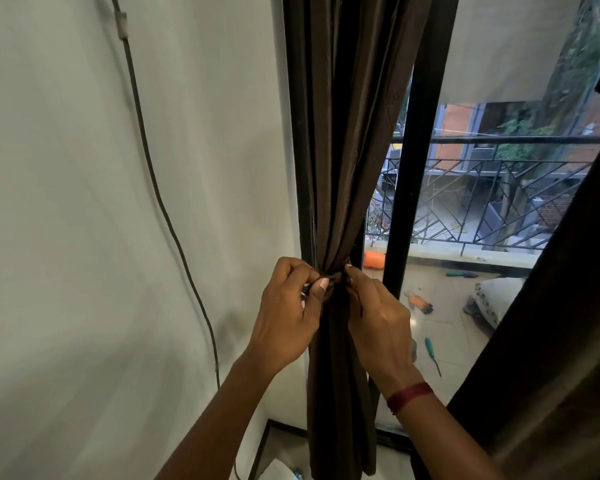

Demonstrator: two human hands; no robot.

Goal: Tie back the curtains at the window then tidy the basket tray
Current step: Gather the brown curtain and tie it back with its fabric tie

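Brown, satiny curtain fabric (343, 140) hangs gathered into a narrow bunch along the dark window frame (416, 161), just beside the pale wall (66, 202). Both hands meet at the pinched waist of the bunch. The left hand (288, 313) is curled closed, thumb pressed toward the bent forefinger, pinching something dark at the gather; whether that is a tie-back cord or a fold of the cloth itself cannot be told. The right hand (378, 313), with a red thread band (409, 396) on its wrist, is likewise closed, its fingertips tucked into the same knot of fabric from the other side. Below the hands the cloth falls loose toward the floor. A second dark brown curtain (551, 341) crosses the right edge. A grey cable (160, 202) runs down the wall. Through the glass, a black metal balcony railing (499, 188) and a green-handled screwdriver (432, 355) on the tiles show.
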